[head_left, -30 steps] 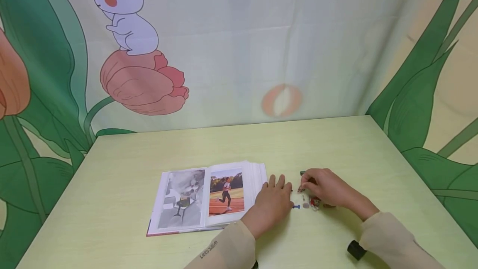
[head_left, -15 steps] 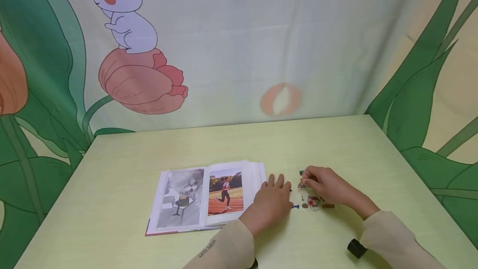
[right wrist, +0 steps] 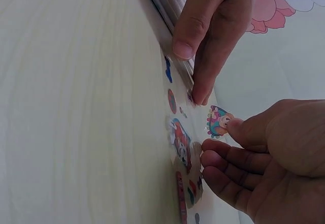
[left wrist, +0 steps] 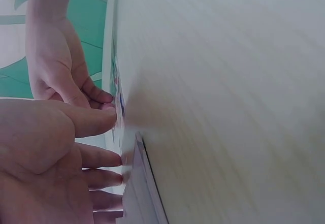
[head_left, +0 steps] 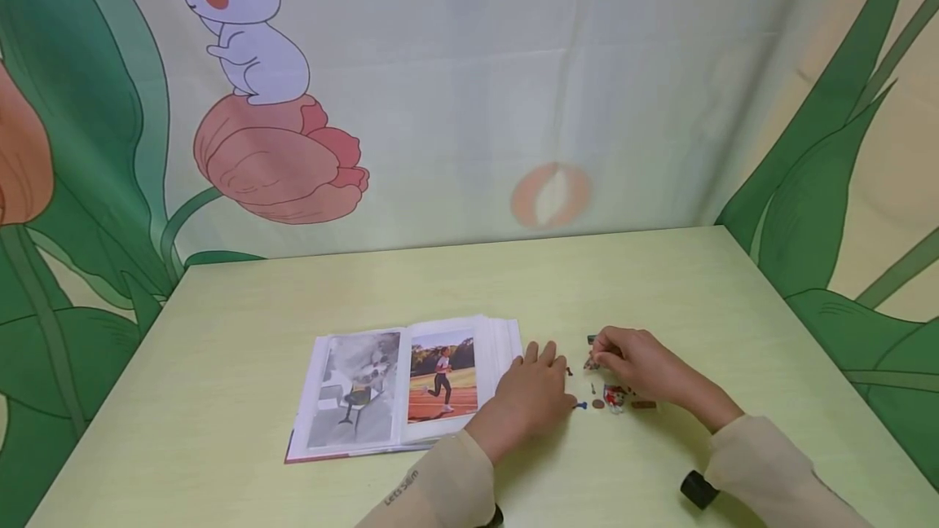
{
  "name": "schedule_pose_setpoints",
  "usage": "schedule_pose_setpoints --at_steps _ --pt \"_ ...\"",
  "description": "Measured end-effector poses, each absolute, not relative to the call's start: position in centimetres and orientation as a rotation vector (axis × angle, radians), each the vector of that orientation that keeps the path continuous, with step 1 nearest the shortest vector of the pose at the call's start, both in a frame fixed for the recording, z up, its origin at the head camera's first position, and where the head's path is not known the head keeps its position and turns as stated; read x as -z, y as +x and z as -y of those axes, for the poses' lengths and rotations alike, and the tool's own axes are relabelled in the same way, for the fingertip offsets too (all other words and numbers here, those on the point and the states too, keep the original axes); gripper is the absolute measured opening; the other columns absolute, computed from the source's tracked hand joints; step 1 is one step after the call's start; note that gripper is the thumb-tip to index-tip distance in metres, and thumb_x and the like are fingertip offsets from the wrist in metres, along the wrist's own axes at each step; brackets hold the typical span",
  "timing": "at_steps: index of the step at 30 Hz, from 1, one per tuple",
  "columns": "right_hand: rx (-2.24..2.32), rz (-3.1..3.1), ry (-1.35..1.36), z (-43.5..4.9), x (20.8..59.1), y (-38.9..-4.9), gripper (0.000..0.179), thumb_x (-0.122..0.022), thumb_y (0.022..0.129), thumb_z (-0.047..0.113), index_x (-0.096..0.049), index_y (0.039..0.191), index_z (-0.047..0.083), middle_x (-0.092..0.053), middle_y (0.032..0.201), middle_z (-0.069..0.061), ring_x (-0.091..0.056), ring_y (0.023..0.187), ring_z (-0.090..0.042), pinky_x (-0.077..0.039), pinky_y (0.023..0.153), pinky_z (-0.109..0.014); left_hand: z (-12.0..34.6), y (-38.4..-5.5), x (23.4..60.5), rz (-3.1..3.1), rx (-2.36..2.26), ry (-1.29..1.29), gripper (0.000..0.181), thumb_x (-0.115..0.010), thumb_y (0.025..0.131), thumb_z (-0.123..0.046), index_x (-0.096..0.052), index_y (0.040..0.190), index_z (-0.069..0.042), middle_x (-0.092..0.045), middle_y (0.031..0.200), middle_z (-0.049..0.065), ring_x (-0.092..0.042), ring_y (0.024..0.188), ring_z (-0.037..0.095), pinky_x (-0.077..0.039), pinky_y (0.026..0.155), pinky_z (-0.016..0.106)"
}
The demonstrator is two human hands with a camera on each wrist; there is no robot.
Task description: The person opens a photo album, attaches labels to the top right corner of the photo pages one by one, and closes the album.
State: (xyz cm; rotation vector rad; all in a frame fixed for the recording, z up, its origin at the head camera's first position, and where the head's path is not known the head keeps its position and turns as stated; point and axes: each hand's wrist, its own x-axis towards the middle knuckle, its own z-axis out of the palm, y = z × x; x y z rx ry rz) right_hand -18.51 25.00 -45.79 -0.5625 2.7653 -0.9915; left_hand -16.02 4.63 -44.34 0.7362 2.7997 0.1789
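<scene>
My right hand pinches a small colourful cartoon sticker between thumb and forefinger, its other fingers loosely bent. In the right wrist view the sticker stands up, raised off the table. Below that hand lies a clear sheet of stickers, among them a red-and-white cartoon sticker, a blue bone-shaped sticker and a round brown one. My left hand rests with fingers spread at the sheet's left side, fingertips down, next to the photo album.
The open album shows a grey photo on its left page and a runner photo on its right. A black cylinder is beside my right sleeve. A printed curtain hangs behind the table.
My right hand has risen slightly with the pinched sticker, showing more of the stickers beneath it. My left hand stays nearly in place.
</scene>
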Motion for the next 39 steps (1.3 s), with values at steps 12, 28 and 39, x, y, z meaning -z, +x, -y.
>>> schedule_pose_setpoints --at_steps 12,28,39 --pt "0.992 -2.759 -0.545 -24.9 45.5 -18.7 0.009 -0.066 0.101 0.005 -0.062 0.093 0.009 -0.064 0.087 0.001 -0.052 0.075 -0.015 -0.045 0.064 -0.025 -4.1 -16.1 43.9 -2.833 -0.261 0.716 0.059 -0.062 0.104 -0.038 -0.052 0.15 -0.003 -0.039 0.163 0.013 -0.033 0.151 0.033 -0.033 0.121 0.042" --pt "1.033 -2.805 -0.585 -24.6 43.8 -18.7 0.006 -0.07 0.099 0.007 -0.066 0.094 0.009 -0.072 0.093 0.0 -0.055 0.076 -0.013 -0.049 0.066 -0.024 0.4 -15.5 41.1 -2.979 -0.473 0.739 0.066 -0.066 0.102 -0.034 -0.043 0.156 -0.004 -0.038 0.163 0.016 -0.033 0.15 0.041 -0.034 0.119 0.052" --pt "1.108 -2.851 -0.577 -23.8 43.1 -19.5 0.005 -0.071 0.098 0.008 -0.068 0.094 0.008 -0.068 0.086 -0.007 -0.049 0.066 -0.015 -0.042 0.056 -0.024 4.1 -15.0 40.7 -3.038 -0.576 0.703 0.067 -0.065 0.103 -0.035 -0.043 0.155 0.0 -0.04 0.16 0.021 -0.035 0.148 0.045 -0.034 0.117 0.058"
